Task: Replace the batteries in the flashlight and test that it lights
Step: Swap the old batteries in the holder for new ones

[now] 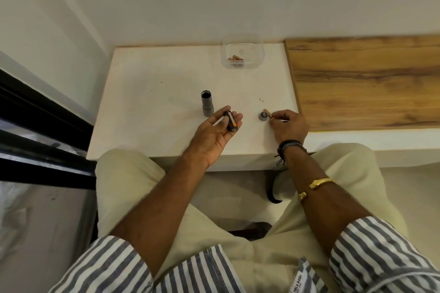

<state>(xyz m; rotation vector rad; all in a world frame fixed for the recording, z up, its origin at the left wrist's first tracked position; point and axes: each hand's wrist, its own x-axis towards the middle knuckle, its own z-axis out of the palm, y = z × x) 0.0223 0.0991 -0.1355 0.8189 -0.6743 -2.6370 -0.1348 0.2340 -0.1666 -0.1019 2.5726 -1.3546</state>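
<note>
The grey flashlight body (206, 103) stands upright on the white table (152, 93), its open end facing up. Just to its right, my left hand (215, 133) lies palm up and holds the black battery holder (230, 121), which has an orange mark. The flashlight's round end cap (263, 116) lies on the table further right. My right hand (289, 125) pinches a small tan battery (267, 112) between thumb and fingers, right beside the cap.
A clear plastic container (242, 54) with several tan batteries stands at the back of the table near the wall. A wood-grain surface (364, 81) adjoins the table on the right. A black-framed glass pane (35, 126) runs along the left.
</note>
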